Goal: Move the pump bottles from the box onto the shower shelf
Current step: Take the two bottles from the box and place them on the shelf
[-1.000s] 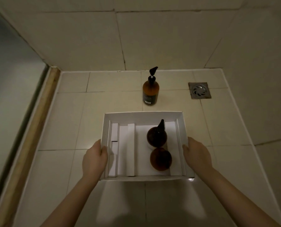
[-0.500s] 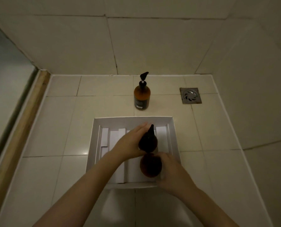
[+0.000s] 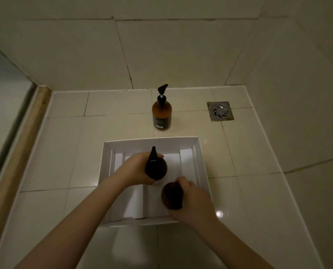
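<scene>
Dim cream tiled walls (image 3: 181, 51), floor drain (image 3: 220, 111).

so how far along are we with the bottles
The first bottle stands on the tiles past the box. The left hand grips the far bottle and the right hand the near bottle, both over the box. Left: setting those two on the tiles.

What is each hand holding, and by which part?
Left hand grips the far pump bottle round its body; right hand grips the near bottle round its body.
</scene>
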Tool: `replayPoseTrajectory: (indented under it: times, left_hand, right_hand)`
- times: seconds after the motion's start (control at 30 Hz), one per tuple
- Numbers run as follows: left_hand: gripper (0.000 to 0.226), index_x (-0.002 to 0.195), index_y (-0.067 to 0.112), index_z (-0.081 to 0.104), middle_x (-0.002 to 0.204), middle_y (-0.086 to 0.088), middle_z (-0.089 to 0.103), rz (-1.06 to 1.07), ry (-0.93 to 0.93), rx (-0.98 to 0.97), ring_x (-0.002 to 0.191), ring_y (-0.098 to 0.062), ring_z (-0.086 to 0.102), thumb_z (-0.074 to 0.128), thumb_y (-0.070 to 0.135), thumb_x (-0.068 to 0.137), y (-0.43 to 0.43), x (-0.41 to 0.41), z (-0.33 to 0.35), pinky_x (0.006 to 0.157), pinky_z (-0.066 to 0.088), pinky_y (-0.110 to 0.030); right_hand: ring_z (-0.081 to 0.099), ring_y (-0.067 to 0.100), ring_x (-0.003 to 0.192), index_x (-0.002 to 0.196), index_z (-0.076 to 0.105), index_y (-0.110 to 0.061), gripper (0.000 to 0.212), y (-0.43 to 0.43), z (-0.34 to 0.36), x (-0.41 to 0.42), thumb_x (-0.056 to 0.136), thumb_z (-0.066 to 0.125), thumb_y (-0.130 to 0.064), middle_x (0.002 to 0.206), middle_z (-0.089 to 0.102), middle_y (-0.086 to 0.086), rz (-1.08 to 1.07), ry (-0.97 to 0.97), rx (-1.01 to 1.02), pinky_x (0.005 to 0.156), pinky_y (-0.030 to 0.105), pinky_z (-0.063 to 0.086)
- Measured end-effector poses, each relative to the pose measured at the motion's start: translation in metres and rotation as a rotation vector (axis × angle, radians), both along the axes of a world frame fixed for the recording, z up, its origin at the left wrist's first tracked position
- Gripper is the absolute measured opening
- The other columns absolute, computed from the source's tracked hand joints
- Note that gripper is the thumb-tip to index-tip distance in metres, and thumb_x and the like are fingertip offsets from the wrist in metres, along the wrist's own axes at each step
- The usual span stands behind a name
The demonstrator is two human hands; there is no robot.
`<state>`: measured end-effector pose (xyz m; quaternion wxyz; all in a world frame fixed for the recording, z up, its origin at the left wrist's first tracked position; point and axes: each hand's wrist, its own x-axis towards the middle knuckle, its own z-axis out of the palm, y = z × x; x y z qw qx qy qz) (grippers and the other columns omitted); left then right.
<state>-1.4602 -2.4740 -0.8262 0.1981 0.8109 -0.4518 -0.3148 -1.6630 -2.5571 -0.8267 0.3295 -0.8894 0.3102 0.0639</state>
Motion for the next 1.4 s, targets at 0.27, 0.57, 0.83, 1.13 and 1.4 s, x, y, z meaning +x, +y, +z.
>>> replayPoseTrajectory:
  times: [0.27,0.57,0.83,1.13,1.4]
  left_hand:
    - [0.093,0.139,0.027,0.036,0.142,0.004,0.042,0.078,0.13,-0.11,0.132,-0.013,0.038,0.083,0.023,0.058,0.013,-0.005,-0.006,0.109,0.036,-0.033]
    - [0.07,0.118,0.021,0.052,0.116,0.003,0.06,0.272,0.136,-0.184,0.112,-0.016,0.056,0.083,0.031,0.057,0.019,-0.009,-0.006,0.095,0.05,-0.037]
    - [0.07,0.115,0.022,0.057,0.107,0.006,0.065,0.557,0.266,-0.503,0.097,-0.003,0.063,0.086,0.018,0.052,0.052,0.011,0.083,0.077,0.053,-0.018]
    - [0.072,0.122,0.02,0.055,0.11,0.014,0.064,0.468,0.143,-0.689,0.103,-0.002,0.062,0.083,0.004,0.058,0.054,0.035,0.185,0.077,0.05,-0.01]
    - [0.072,0.11,0.032,0.059,0.106,0.016,0.066,0.431,0.135,-0.743,0.099,-0.003,0.064,0.087,0.031,0.043,0.045,0.038,0.23,0.079,0.053,-0.013]
  right_hand:
    - [0.05,0.016,0.116,0.13,0.031,-0.04,0.095,-0.005,-0.006,0.004,0.052,0.084,-0.04,0.129,0.046,-0.012,-0.009,0.08,0.207,0.092,0.031,0.048]
    - [0.055,0.002,0.09,0.094,0.039,-0.058,0.064,-0.009,-0.005,0.008,0.046,0.078,-0.041,0.093,0.055,-0.026,-0.065,-0.05,0.254,0.073,0.019,0.05]
    - [0.052,-0.026,0.088,0.091,0.053,-0.058,0.053,-0.047,0.1,0.036,0.046,0.079,-0.047,0.093,0.056,-0.046,-0.04,-0.462,0.353,0.064,-0.006,0.04]
    - [0.056,0.003,0.107,0.114,0.055,-0.041,0.073,-0.081,0.204,0.07,0.048,0.085,-0.032,0.112,0.06,-0.017,0.011,-0.646,0.402,0.078,0.025,0.051]
    - [0.056,0.004,0.106,0.112,0.057,-0.039,0.073,-0.082,0.238,0.077,0.043,0.08,-0.042,0.106,0.061,-0.02,0.027,-0.654,0.381,0.076,0.023,0.052]
